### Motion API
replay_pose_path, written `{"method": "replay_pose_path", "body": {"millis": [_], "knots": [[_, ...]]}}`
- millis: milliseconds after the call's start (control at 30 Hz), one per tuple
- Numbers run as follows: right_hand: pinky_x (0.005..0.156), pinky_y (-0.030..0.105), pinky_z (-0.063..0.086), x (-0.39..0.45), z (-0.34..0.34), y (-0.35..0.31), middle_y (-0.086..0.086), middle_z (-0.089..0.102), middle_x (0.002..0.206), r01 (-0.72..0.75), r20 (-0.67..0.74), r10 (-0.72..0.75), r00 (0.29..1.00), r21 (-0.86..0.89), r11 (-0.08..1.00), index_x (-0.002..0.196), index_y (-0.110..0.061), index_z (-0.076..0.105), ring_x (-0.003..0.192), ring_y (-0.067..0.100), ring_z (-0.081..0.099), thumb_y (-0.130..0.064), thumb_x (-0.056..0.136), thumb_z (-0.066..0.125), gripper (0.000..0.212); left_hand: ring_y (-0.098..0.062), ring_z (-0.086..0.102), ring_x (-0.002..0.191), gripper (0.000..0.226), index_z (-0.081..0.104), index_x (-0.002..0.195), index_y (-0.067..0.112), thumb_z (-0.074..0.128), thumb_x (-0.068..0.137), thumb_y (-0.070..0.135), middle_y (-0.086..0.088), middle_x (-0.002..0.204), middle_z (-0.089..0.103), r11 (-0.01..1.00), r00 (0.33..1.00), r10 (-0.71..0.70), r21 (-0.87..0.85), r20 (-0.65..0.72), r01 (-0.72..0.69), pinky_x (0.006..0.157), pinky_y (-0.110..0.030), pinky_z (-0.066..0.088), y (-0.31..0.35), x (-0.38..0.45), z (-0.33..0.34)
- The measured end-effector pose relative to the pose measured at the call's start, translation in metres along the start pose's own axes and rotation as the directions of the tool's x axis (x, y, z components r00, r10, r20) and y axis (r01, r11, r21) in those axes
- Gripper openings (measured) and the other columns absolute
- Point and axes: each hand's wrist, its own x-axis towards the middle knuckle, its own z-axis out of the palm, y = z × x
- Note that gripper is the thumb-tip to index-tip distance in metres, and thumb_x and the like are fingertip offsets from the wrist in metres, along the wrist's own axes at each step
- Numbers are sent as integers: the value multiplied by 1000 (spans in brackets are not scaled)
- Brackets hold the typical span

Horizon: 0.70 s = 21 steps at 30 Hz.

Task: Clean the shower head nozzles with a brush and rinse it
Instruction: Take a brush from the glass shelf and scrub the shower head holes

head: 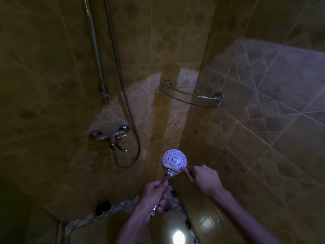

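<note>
The shower head (174, 158) is a round white disc with rings of dark nozzles, turned face up toward me in a dim shower corner. My left hand (152, 198) is wrapped around its chrome handle below the disc. My right hand (202, 178) pinches a small brush (175, 170) whose pale bristled end lies against the lower rim of the nozzle face. Most of the brush is hidden by my fingers.
A chrome mixer tap (110, 135) is fixed to the tiled wall at left, with the hose (128, 110) looping down from it. A riser pipe (95, 50) runs up the wall. A glass corner shelf (192, 96) hangs above. A dark round object (103, 207) lies on the floor.
</note>
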Motion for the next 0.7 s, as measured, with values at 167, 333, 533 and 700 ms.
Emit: {"method": "replay_pose_path", "body": {"millis": [167, 333, 533, 700], "knots": [[49, 24, 35, 20, -21, 22, -7, 53, 56, -214, 4, 217, 976, 184, 959, 84, -25, 68, 65, 17, 67, -58, 96, 32, 50, -11, 38, 39, 21, 57, 78, 15, 58, 95, 27, -4, 60, 49, 1000, 1000, -8, 18, 11, 7, 34, -16, 29, -1, -1, 2], [49, 25, 42, -12, 5, 0, -2, 70, 74, -36, 19, 35, 999, 55, 998, 96, -33, 61, 72, 17, 69, -70, 90, 15, 59, -10, 38, 37, 18, 58, 83, 12, 57, 95, 26, -3, 57, 50, 1000, 1000, -22, 21, -14, 22, 34, -15, 29, -2, 1, 0], [62, 27, 45, 21, -17, 22, 6, 73, 78, -181, 59, 173, 983, 211, 961, 94, -20, 69, 77, 24, 70, -51, 99, 34, 47, -10, 38, 38, 15, 58, 86, 12, 58, 95, 25, -1, 56, 50, 1000, 1000, -12, 8, 6, 12, 35, -15, 27, 1, 0, 1], [56, 28, 45, 3, -2, 17, 1, 69, 72, -163, 30, 160, 987, 184, 969, 94, -31, 65, 70, 20, 69, -61, 95, 30, 47, -9, 37, 35, 15, 58, 91, 9, 57, 96, 23, -2, 54, 49, 1000, 1000, -24, -12, -5, 24, 33, -13, 27, 5, 1, 0]]}}
